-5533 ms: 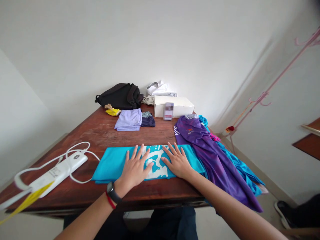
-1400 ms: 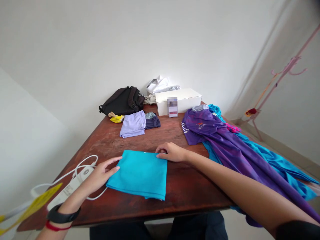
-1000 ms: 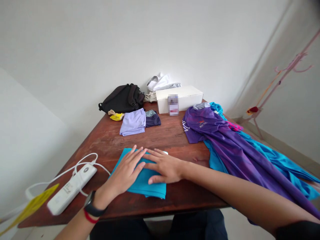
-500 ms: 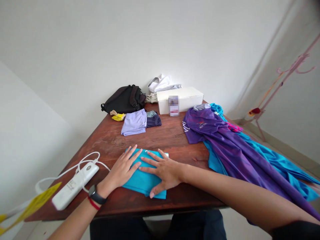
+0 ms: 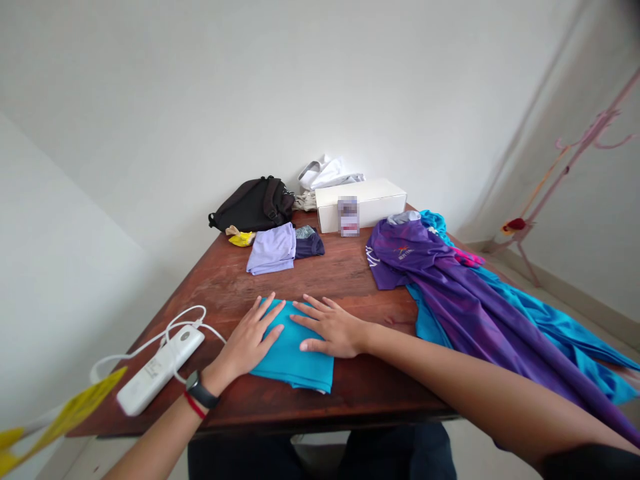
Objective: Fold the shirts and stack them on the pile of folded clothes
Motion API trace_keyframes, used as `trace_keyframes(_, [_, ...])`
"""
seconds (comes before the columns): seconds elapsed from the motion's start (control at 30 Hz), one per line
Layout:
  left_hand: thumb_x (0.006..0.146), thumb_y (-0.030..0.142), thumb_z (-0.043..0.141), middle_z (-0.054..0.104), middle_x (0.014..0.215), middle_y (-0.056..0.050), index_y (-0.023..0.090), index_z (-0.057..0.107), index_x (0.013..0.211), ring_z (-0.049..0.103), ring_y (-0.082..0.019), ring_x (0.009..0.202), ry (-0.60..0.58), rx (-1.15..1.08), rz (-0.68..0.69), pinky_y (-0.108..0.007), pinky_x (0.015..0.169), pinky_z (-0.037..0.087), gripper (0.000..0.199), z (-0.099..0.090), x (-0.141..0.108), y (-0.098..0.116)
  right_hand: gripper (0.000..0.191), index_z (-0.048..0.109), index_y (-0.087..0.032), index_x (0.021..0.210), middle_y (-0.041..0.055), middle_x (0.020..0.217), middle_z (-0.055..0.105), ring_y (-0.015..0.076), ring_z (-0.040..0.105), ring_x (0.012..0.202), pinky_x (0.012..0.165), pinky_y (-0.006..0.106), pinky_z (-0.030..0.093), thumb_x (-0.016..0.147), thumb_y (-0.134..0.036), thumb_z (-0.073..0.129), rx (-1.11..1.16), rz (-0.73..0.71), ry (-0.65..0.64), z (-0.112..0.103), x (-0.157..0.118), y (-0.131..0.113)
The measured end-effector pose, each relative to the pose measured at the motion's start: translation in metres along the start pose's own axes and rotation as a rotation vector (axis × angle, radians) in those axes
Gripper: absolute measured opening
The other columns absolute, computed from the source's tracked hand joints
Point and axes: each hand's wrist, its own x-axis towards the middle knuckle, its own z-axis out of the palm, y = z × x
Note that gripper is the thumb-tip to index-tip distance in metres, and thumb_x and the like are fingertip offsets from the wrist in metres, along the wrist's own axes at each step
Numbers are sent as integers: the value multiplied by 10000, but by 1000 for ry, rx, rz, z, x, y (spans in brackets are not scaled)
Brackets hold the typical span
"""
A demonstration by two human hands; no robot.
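Note:
A folded turquoise garment (image 5: 295, 363) lies flat near the front edge of the wooden table. My left hand (image 5: 250, 340) rests on its left side, fingers spread and pointing away from me. On its upper right part lies my right hand (image 5: 333, 327), also flat, with the fingers apart and the thumb toward the middle of the cloth. Neither hand grips anything. Parts of the garment's far and side edges are hidden under the hands. Its near edge shows layered folds.
A white power strip (image 5: 160, 370) with cables lies left. Purple and turquoise clothes (image 5: 440, 267) drape over the right edge. Farther back are a folded lavender garment (image 5: 273, 248), a dark folded cloth (image 5: 310, 245), a black bag (image 5: 245, 207) and a white box (image 5: 383, 200).
My right hand has slid away from me to the garment's upper right part, and its thumb has come up from the near edge. My left hand stays nearly in place.

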Motion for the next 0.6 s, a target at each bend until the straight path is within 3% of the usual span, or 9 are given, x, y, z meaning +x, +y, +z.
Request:
trace_keyframes(0.13, [1060, 485, 398, 207, 1707, -44, 322, 344, 1595, 191, -373, 1550, 19, 35, -35, -574, 1218, 324, 562, 1, -6, 3, 790, 272, -235, 1629, 101, 1705, 159, 357, 108, 1575, 1241, 613, 152, 999, -702, 367, 7, 25, 41, 0, 0, 10])
trace_keyframes(0.27, [1058, 495, 385, 188, 1709, -54, 314, 335, 1601, 229, -387, 1538, 31, 71, -80, -583, 1209, 330, 575, 4, -13, 4, 776, 313, -169, 1614, 170, 1689, 181, 331, 213, 1558, 1246, 561, 196, 1019, -663, 368, 14, 42, 97, 5, 3, 17])
trace_keyframes(0.37, [1034, 551, 411, 263, 1686, -81, 305, 348, 1597, 319, -393, 1508, 14, 44, -158, -598, 1180, 365, 617, 5, -17, 2, 650, 442, -127, 1548, 202, 1616, 375, 325, 357, 1505, 1218, 534, 281, 1065, -552, 349, 50, 57, 178, 6, 7, 20])
trace_keyframes(0.47, [1014, 594, 419, 404, 1625, -107, 257, 406, 1567, 416, -337, 1470, 49, -74, -248, -538, 1190, 375, 648, 1, -15, -6, 458, 635, -154, 1384, 144, 1410, 644, 289, 584, 1327, 1121, 425, 429, 1067, -404, 419, 126, 42, 286, 4, 11, 22])
trace_keyframes(0.6, [949, 644, 450, 625, 1403, -178, 136, 513, 1459, 602, -319, 1295, 145, -208, -413, -465, 1111, 459, 723, -13, -4, -18, 307, 768, -192, 1154, 85, 1153, 778, 251, 721, 1048, 908, 328, 521, 993, -355, 563, 219, 127, 389, -2, 13, 19])
